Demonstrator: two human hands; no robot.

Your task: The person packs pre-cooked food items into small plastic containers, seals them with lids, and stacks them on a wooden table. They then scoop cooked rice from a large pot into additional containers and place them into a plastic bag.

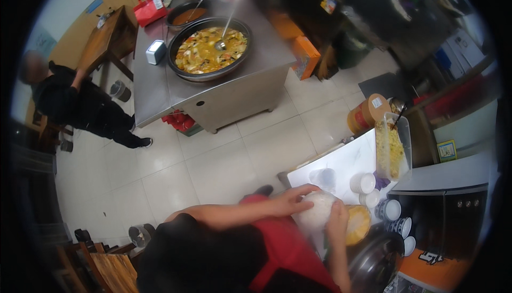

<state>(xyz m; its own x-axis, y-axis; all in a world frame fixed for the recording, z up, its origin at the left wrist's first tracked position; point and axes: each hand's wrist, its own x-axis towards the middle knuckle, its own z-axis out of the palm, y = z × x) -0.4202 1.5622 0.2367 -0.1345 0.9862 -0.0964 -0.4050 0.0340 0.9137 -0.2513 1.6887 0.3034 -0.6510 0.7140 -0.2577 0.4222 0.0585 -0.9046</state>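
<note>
Between my two hands is a round, clear-looking container of what appears to be white rice (317,212), held above the near edge of a white table (344,153). My left hand (296,200) grips its far left side, fingers over the rim. The opposite side is held by my right hand (338,218). Just beyond lies a translucent plastic piece (323,178), a lid or bowl. Right of my right hand sits a yellow round vessel (358,225); its contents are unclear. Stacked small white bowls (363,183) stand nearby.
A clear bin of yellow food (389,149) occupies the table's far end. Patterned bowls (389,210) and a dark, shiny rounded lid or pot (374,259) are at right. Across the tiled floor, a steel counter (264,49) bears a large soup pot (212,79). A person (68,97) stands left.
</note>
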